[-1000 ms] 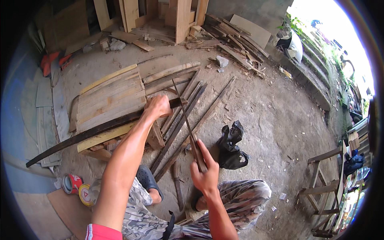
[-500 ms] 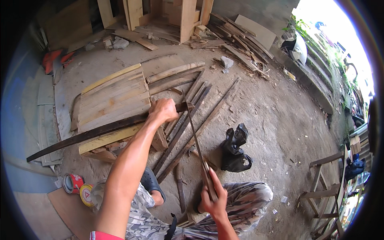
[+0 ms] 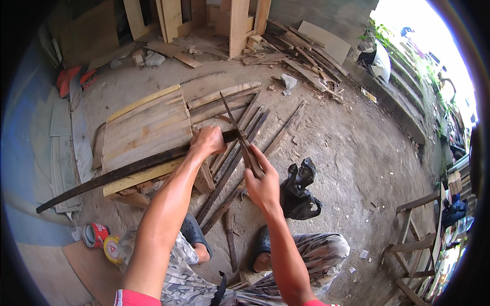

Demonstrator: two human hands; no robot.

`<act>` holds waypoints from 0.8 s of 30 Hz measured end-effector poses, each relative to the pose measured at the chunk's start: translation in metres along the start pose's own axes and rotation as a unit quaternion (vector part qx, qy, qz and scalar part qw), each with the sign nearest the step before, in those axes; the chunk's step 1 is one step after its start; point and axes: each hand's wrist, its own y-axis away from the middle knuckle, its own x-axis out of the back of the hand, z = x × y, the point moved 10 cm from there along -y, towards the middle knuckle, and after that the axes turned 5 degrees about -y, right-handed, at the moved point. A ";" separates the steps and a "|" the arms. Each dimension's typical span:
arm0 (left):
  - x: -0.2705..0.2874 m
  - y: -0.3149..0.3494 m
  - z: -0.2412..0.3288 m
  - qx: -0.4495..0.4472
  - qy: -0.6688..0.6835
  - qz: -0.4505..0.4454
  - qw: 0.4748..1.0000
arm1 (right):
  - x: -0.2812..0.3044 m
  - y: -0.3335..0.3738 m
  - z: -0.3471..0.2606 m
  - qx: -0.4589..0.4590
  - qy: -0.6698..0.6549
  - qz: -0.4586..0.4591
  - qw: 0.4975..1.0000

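Observation:
A long dark wooden strip point(image 3: 127, 166) lies slantwise over a low bench of pale boards point(image 3: 148, 127), its right end jutting past the bench. My left hand point(image 3: 208, 141) is closed around the strip close to that end, pressing it at the bench's edge. In my right hand point(image 3: 263, 184) is the handle of a handsaw point(image 3: 232, 118). The narrow blade crosses the strip just right of my left hand and points away from me. Whether its teeth have cut into the wood is too small to tell.
Several loose wooden strips point(image 3: 278, 135) lie on the dirt floor beside the bench. A black plastic bag point(image 3: 301, 196) sits right of my right hand. Scrap wood point(image 3: 311, 51) is heaped at the back, a wooden frame point(image 3: 416, 247) stands at right, and a red can point(image 3: 95, 235) lies at lower left.
My right hand has pushed the handsaw forward and away from me, so more of the blade extends beyond the strip. My left hand and the strip have stayed in place.

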 end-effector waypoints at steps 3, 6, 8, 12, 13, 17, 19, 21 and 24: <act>0.003 -0.002 -0.001 0.011 0.001 -0.001 1.000 | -0.007 -0.004 -0.005 0.006 -0.022 0.002 1.000; -0.008 0.004 -0.002 0.002 -0.009 -0.024 1.000 | 0.013 0.038 -0.003 -0.025 -0.022 -0.007 0.999; -0.013 0.002 -0.002 0.005 -0.010 -0.043 0.999 | 0.038 0.093 -0.033 0.004 0.020 -0.022 1.000; -0.016 -0.001 -0.011 -0.011 -0.011 0.010 1.000 | 0.053 0.130 -0.024 -0.119 -0.018 -0.022 0.993; -0.010 -0.004 -0.007 -0.024 -0.023 0.032 0.999 | 0.054 0.121 -0.032 -0.089 0.001 -0.023 0.996; -0.009 -0.001 0.008 -0.037 -0.023 0.000 0.999 | 0.030 0.042 -0.033 -0.009 0.031 -0.006 0.999; 0.000 0.004 0.002 -0.065 -0.010 0.058 0.996 | 0.006 0.007 -0.031 -0.025 0.057 -0.026 0.998; -0.001 -0.006 -0.005 -0.023 -0.017 0.006 1.000 | -0.001 -0.004 -0.047 0.008 0.077 -0.026 0.997; -0.004 -0.003 0.005 -0.020 0.016 -0.021 0.999 | 0.006 0.025 -0.029 0.070 0.055 -0.003 0.996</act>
